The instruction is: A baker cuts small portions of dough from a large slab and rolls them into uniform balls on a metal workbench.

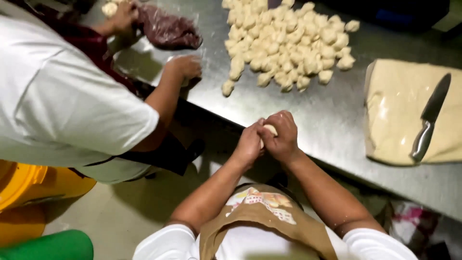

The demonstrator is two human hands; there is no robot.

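Pale dough piece: one small lump, pressed between both hands just off the near edge of the steel surface, above the person's apron. Only a sliver shows between the fingers; its long axis and facing cannot be told.

Left hand: fingers curled shut around the left side of the dough piece, back of hand up, forearm running down and left toward the body.

Right hand: fingers folded over the top and right of the same lump, touching the left hand; forearm runs down and right.

Brown apron: on the person's chest, bearing a printed patch, over a white shirt.

Heap of dough pieces: many small pale lumps, piled on the surface well beyond the hands, a few strays at its near edge.

Slab of dough: large, flat, pale yellow, on the surface to the right. Knife lies on it, dark blade pointing up and right, metal handle toward the near edge.

Co-worker: white shirt, at left; one hand flat on the surface, the other hand on a dough lump beside a dark reddish mass.

Yellow bucket and green container: on the floor, lower left.
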